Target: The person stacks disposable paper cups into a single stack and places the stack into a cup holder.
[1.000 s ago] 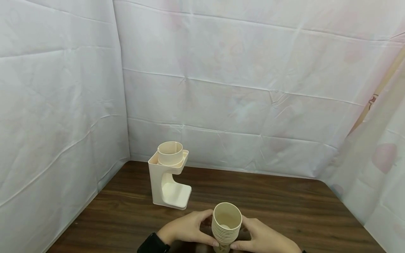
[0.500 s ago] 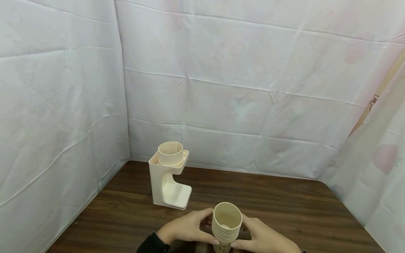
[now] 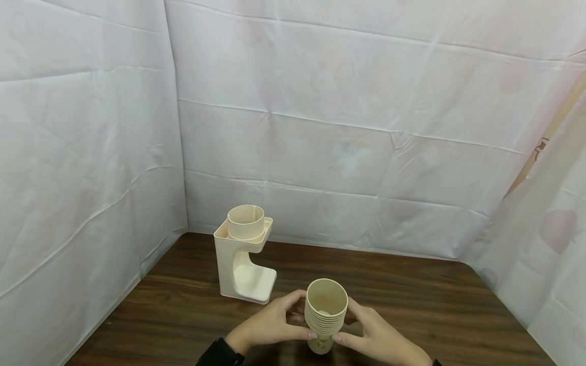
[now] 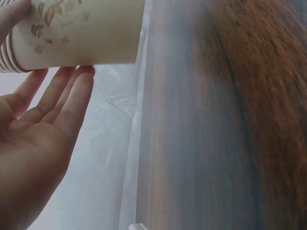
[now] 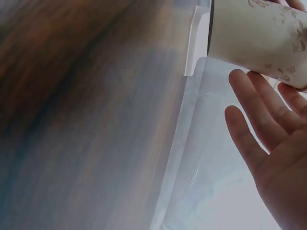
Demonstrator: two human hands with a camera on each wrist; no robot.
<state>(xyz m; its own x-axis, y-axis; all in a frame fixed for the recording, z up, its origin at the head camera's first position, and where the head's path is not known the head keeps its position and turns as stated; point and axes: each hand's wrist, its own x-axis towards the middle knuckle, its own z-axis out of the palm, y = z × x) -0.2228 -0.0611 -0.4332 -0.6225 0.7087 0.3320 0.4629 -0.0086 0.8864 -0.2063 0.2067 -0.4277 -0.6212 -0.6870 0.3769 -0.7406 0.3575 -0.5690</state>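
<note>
A nested stack of cream paper cups (image 3: 326,320), mouths up, is held between both hands near the front of the table. My left hand (image 3: 272,321) grips its left side, thumb in front and fingers behind. From the right, my right hand (image 3: 380,333) grips it the same way. The lowest paper cup (image 4: 86,33) carries a brown leaf print in the left wrist view, and its base hangs above the table. Several fingers (image 5: 254,103) of the right hand reach along the cup wall in the right wrist view, the little finger apart from it.
A cream C-shaped stand (image 3: 226,269) with an open round tube (image 3: 246,223) in its top stands left of the hands, farther back. The dark wooden table (image 3: 389,274) meets white cloth (image 3: 320,152) at the back and left. More cloth hangs at the right.
Both hands and the cup stack have moved up in the head view over the last half second, and more of the lowest cup shows. The stand stays where it was.
</note>
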